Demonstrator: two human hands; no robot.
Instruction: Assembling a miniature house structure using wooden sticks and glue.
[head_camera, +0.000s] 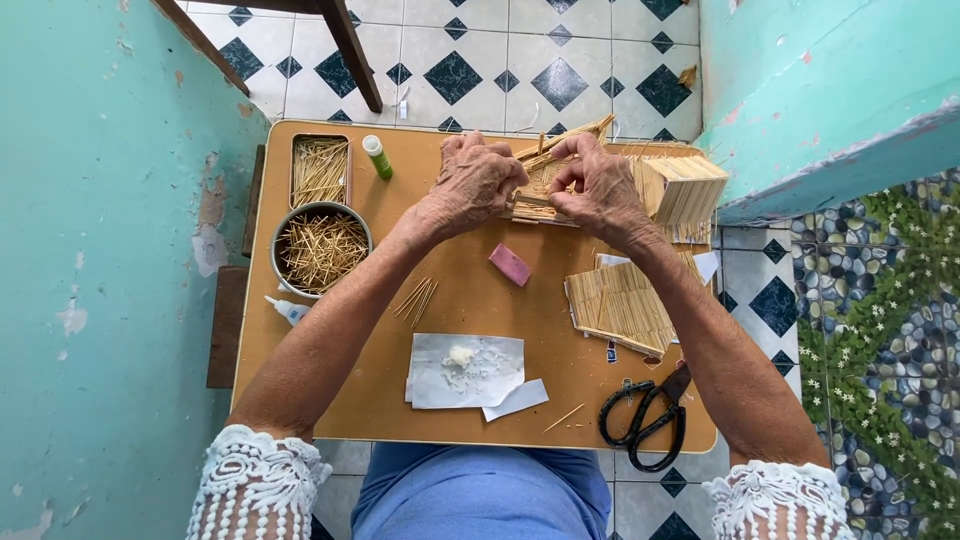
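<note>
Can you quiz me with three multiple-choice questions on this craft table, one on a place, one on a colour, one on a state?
1. Where do the scissors lie on the table?
A. near right corner
B. far left corner
C. in the bowl

2. What colour is the eraser?
A. green
B. pink
C. black

3. What are the left hand and right hand doing?
A. resting flat on the table
B. both gripping the stick piece
C. holding the scissors

Answers:
1 A, they lie by the right forearm at the near edge.
2 B, it is a pink block at mid-table.
3 B, both sets of fingers close on the stick work at the far edge.
</note>
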